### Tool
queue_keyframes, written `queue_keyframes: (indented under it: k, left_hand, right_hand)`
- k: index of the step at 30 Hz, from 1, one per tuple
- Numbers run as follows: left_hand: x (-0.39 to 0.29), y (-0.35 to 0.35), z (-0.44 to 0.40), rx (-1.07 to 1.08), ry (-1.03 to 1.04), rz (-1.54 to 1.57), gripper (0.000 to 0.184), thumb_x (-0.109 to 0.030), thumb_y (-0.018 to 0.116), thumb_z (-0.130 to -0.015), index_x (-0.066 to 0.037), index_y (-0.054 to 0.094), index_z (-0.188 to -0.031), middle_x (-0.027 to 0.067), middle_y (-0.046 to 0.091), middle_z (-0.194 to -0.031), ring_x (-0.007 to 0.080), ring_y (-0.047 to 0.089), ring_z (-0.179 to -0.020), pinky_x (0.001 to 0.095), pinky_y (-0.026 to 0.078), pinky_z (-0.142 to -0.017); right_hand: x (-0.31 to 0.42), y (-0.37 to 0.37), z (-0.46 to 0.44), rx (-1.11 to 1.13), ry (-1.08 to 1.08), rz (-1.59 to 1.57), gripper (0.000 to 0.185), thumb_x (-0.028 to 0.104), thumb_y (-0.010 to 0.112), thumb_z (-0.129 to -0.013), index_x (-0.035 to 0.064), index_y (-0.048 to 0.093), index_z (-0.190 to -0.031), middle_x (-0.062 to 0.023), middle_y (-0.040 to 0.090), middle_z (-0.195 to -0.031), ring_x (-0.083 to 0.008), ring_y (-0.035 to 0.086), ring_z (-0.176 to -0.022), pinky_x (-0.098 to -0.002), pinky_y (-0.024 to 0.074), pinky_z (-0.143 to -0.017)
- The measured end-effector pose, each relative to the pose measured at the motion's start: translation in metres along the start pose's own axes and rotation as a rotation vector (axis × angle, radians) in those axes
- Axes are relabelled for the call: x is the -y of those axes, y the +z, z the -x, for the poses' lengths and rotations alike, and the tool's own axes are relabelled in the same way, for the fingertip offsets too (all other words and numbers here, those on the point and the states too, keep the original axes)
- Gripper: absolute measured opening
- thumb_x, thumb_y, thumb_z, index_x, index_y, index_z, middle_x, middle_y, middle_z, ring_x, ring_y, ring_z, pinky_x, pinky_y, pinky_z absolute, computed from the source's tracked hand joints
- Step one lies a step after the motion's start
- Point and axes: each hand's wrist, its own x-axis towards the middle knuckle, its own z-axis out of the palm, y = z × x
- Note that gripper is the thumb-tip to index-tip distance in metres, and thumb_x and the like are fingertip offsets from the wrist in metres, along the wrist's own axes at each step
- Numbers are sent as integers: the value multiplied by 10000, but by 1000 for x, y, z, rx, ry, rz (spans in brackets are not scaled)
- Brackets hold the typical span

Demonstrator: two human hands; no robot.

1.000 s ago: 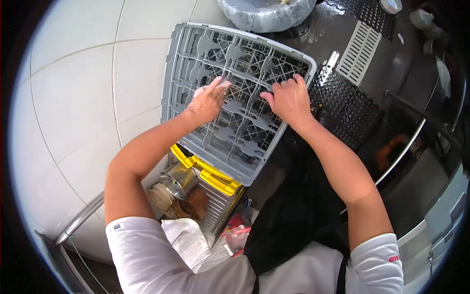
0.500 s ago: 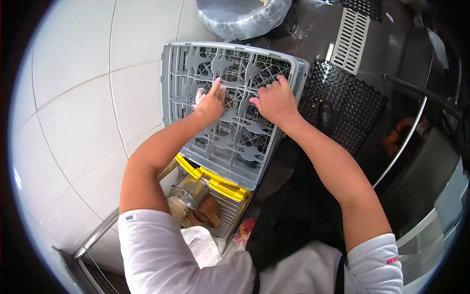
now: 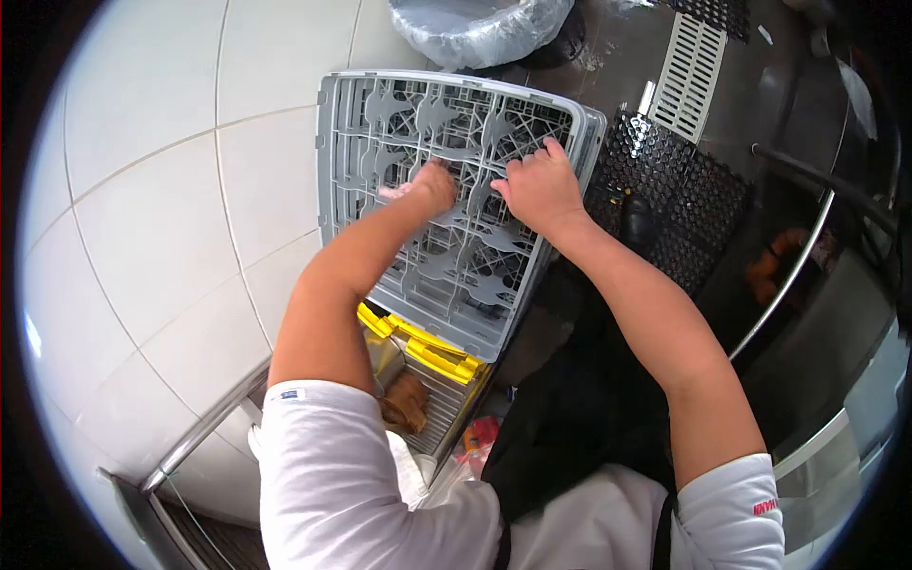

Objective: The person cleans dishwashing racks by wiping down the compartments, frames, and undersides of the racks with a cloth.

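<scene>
A grey plastic dish rack (image 3: 465,275) with an open lattice and shaped dividers stands tilted in front of me. My left hand (image 3: 435,185) is closed against the lattice left of its middle, fingertips hidden. A small pale piece that looks like cloth (image 3: 394,192) pokes out beside it. Near the rack's right side, my right hand (image 3: 541,190) holds the lattice with curled fingers, its thumb pointing left.
Yellow plastic handles (image 3: 442,359) lie just below the rack, above a ribbed metal shelf (image 3: 442,408) with brown items (image 3: 406,399). A bag-lined bin (image 3: 484,38) stands behind. White tiles (image 3: 142,190) rise at left; black mats (image 3: 698,199) and a drain grate (image 3: 689,76) cover floor at right.
My left hand has shifted slightly right and its fingers have turned downward against the lattice. The right hand stays at the rack's right side. Less of the pale piece shows.
</scene>
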Motion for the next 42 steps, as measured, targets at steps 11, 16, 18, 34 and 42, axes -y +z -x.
queue_keyframes:
  k: [11, 16, 18, 34, 42]
  left_hand:
    - [7, -11, 57, -6, 150, -196, 309, -216, 503, -939, -133, 740, -1118, 76, 675, -1254, 227, 535, -1281, 524, 251, -1124]
    - [-2, 75, -76, 5, -10, -434, 437, -533, 730, -703, -216, 737, -1002, -5, 694, -1101, 212, 572, -1131, 453, 336, -1060]
    - [-2, 65, -79, 26, -45, -270, 477, -531, 738, -685, -191, 731, -1020, 35, 651, -1202, 219, 526, -1202, 416, 351, -1064]
    - [-26, 85, 84, -1209, -470, 2252, 346, -229, 492, -1016, -1, 597, -1255, 103, 687, -1093, 223, 652, -1000, 345, 500, -923]
    - [42, 92, -17, -438, -84, 2592, 242, -179, 564, -949, 39, 663, -985, 126, 680, -801, 226, 663, -655, 397, 538, -577]
  right_hand:
    - [-2, -10, -2, 73, 2, 21, 360, 411, 642, -880, 61, 690, -813, -114, 691, -762, -269, 659, -825, -429, 356, -1056]
    - [-1, -6, -3, 47, 7, 23, 343, 396, 643, -880, 62, 688, -818, -111, 694, -774, -264, 659, -838, -434, 364, -1052]
    - [-2, -8, -2, 52, 1, 14, 335, 389, 646, -878, 63, 686, -815, -110, 693, -775, -262, 657, -843, -436, 370, -1049]
    - [2, -11, -3, 74, -31, 75, 294, 357, 630, -893, 79, 685, -819, -90, 686, -756, -246, 655, -812, -409, 364, -1012]
    - [16, -21, -13, 44, -13, 136, 298, 362, 693, -842, 85, 655, -738, -105, 667, -703, -277, 654, -737, -414, 429, -937]
